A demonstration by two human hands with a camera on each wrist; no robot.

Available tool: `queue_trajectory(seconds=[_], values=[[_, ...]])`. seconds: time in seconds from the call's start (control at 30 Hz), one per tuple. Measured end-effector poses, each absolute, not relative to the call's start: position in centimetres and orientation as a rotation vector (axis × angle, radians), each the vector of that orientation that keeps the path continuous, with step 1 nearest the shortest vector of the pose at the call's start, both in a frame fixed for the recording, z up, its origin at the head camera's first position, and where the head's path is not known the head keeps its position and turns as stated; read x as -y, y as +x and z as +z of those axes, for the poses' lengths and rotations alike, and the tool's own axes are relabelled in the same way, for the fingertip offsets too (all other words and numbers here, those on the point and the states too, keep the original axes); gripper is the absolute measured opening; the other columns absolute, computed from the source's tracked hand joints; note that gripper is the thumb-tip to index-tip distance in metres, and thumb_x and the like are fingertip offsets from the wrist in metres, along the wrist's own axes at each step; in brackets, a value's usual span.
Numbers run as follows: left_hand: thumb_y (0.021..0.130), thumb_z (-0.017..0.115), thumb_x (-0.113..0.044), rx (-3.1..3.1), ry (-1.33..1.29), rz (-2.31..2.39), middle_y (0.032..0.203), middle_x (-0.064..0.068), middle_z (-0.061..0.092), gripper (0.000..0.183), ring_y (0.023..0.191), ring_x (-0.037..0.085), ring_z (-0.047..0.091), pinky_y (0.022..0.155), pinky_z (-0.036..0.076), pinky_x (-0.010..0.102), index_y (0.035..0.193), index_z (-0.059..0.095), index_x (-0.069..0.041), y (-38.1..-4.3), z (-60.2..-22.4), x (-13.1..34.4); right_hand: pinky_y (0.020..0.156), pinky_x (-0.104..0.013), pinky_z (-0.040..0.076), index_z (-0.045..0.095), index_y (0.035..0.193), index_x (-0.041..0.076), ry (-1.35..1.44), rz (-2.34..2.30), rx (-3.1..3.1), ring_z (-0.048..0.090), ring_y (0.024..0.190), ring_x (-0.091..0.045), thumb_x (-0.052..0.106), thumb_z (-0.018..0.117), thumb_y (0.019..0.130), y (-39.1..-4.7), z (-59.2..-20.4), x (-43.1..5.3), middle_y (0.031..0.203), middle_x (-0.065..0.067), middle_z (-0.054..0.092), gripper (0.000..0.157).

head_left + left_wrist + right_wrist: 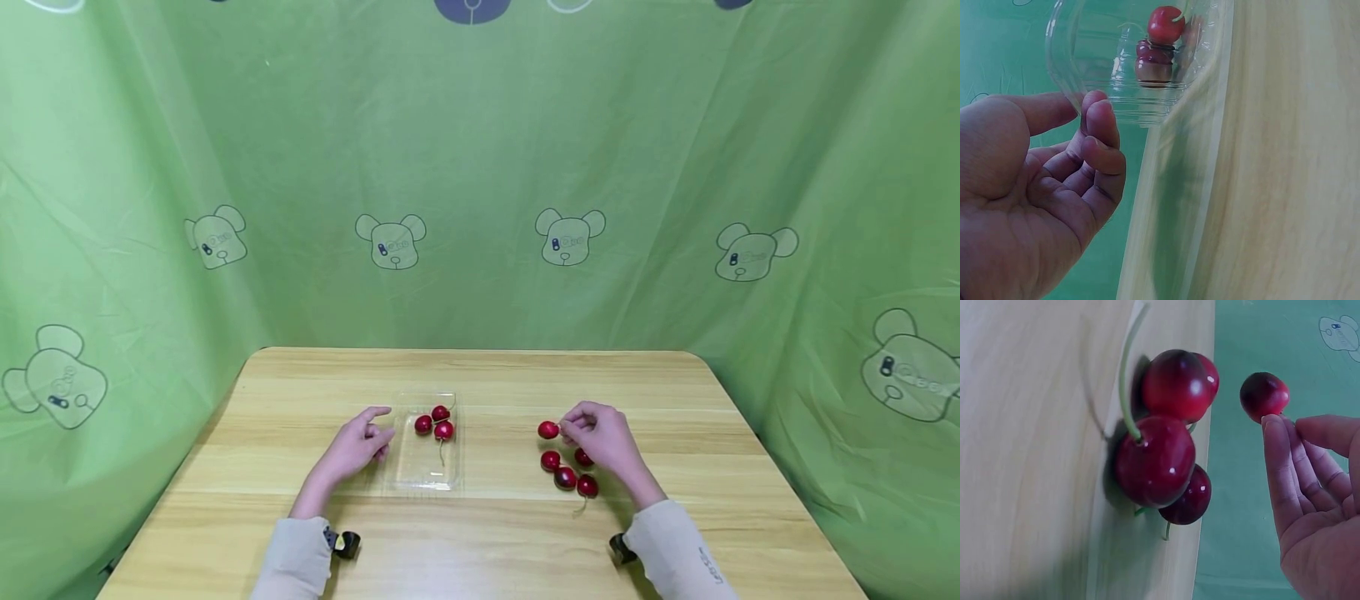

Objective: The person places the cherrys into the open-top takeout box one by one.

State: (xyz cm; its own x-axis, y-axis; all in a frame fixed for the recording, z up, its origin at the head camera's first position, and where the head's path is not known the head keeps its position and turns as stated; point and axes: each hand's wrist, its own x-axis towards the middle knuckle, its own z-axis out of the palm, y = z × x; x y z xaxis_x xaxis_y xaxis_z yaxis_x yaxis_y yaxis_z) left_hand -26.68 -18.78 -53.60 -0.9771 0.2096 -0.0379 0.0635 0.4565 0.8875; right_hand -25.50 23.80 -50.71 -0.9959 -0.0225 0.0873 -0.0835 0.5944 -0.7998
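Observation:
My right hand [600, 433] pinches a red cherry [548, 430] at its stem end, between thumb and fingertips. In the right wrist view this cherry hangs off the fingertips, apart from several other cherries [1155, 461] on the table. My left hand [354, 448] is beside a clear plastic container [408, 475], its index finger extended and the other fingers loosely bent. In the left wrist view its fingertips [1102, 119] overlap the container's near edge. Three cherries [444, 431] lie inside toward the container's far right corner, one with its stem pointing toward me.
The wooden table [495, 542] carries everything, with bare wood between the container and the loose cherries. A green curtain [480, 167] printed with bear heads surrounds the back and sides. Dark wrist-worn devices [347, 545] sit by both sleeves.

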Motion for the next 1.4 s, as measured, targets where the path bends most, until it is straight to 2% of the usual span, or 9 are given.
queue_trajectory(seconds=[0.13, 0.3, 0.53, 0.7, 0.8, 1.0, 1.23, 1.4], values=[[0.103, 0.063, -0.012, -2.556, 0.238, 1.552, 0.081, 0.015, 0.071, 0.054, 0.068, 0.019, 0.065, 0.063, 0.052, 0.028, 0.152, 0.044, 0.002, -26.7, -53.6, 18.8, 0.073, -0.039, 0.064, 0.074, 0.096, 0.001, 0.077, 1.494, 2.704, 0.075, 0.078, -0.029, 0.007, 0.072, 0.096, -25.4, -50.4, -23.7, 0.086, -0.015, 0.076, 0.006], [0.103, 0.063, -0.013, -2.555, 0.229, 1.553, 0.081, 0.014, 0.071, 0.054, 0.068, 0.019, 0.065, 0.063, 0.052, 0.028, 0.151, 0.044, 0.002, -26.6, -53.6, 18.8, 0.077, -0.042, 0.063, 0.075, 0.098, 0.001, 0.047, 1.567, 2.677, 0.075, 0.081, -0.032, 0.008, 0.073, 0.096, -25.2, -50.1, -23.7, 0.091, -0.020, 0.076, 0.008], [0.103, 0.063, -0.012, -2.552, 0.230, 1.559, 0.079, 0.013, 0.070, 0.054, 0.066, 0.017, 0.064, 0.064, 0.053, 0.029, 0.151, 0.044, 0.003, -26.6, -53.6, 18.7, 0.077, -0.039, 0.064, 0.075, 0.100, 0.000, 0.047, 1.612, 2.632, 0.075, 0.081, -0.031, 0.007, 0.073, 0.096, -25.3, -49.9, -23.5, 0.091, -0.017, 0.077, 0.009], [0.102, 0.064, -0.011, -2.559, 0.229, 1.554, 0.080, 0.013, 0.071, 0.054, 0.067, 0.017, 0.064, 0.064, 0.054, 0.029, 0.151, 0.045, 0.003, -26.6, -53.5, 18.7, 0.074, -0.033, 0.063, 0.075, 0.100, 0.000, 0.029, 1.642, 2.617, 0.075, 0.080, -0.028, 0.008, 0.073, 0.096, -25.2, -49.8, -23.3, 0.094, -0.022, 0.075, 0.010], [0.102, 0.064, -0.012, -2.562, 0.222, 1.552, 0.080, 0.014, 0.071, 0.054, 0.067, 0.017, 0.064, 0.065, 0.053, 0.029, 0.151, 0.045, 0.003, -26.6, -53.5, 18.6, 0.072, -0.029, 0.063, 0.074, 0.100, -0.001, 0.028, 1.654, 2.607, 0.074, 0.079, -0.024, 0.008, 0.072, 0.097, -25.1, -49.7, -23.1, 0.093, -0.020, 0.076, 0.010], [0.102, 0.064, -0.012, -2.564, 0.216, 1.549, 0.080, 0.014, 0.071, 0.054, 0.068, 0.019, 0.065, 0.064, 0.053, 0.028, 0.151, 0.045, 0.003, -26.5, -53.6, 18.7, 0.073, -0.039, 0.063, 0.075, 0.101, 0.001, 0.003, 1.680, 2.600, 0.075, 0.083, -0.031, 0.011, 0.072, 0.097, -25.0, -49.7, -22.6, 0.090, -0.013, 0.077, 0.010], [0.102, 0.064, -0.012, -2.550, 0.223, 1.559, 0.080, 0.013, 0.071, 0.055, 0.068, 0.018, 0.065, 0.065, 0.054, 0.029, 0.151, 0.045, 0.002, -26.6, -53.6, 18.6, 0.074, -0.035, 0.062, 0.074, 0.102, 0.000, -0.006, 1.712, 2.579, 0.074, 0.080, -0.024, 0.012, 0.072, 0.098, -25.1, -49.6, -22.2, 0.092, -0.016, 0.076, 0.013], [0.102, 0.064, -0.013, -2.558, 0.227, 1.554, 0.080, 0.014, 0.071, 0.055, 0.068, 0.019, 0.065, 0.066, 0.054, 0.029, 0.151, 0.045, 0.003, -26.7, -53.5, 18.7, 0.074, -0.034, 0.062, 0.074, 0.102, 0.000, -0.004, 1.722, 2.569, 0.074, 0.082, -0.027, 0.014, 0.073, 0.097, -25.3, -49.5, -22.0, 0.091, -0.014, 0.077, 0.015]])
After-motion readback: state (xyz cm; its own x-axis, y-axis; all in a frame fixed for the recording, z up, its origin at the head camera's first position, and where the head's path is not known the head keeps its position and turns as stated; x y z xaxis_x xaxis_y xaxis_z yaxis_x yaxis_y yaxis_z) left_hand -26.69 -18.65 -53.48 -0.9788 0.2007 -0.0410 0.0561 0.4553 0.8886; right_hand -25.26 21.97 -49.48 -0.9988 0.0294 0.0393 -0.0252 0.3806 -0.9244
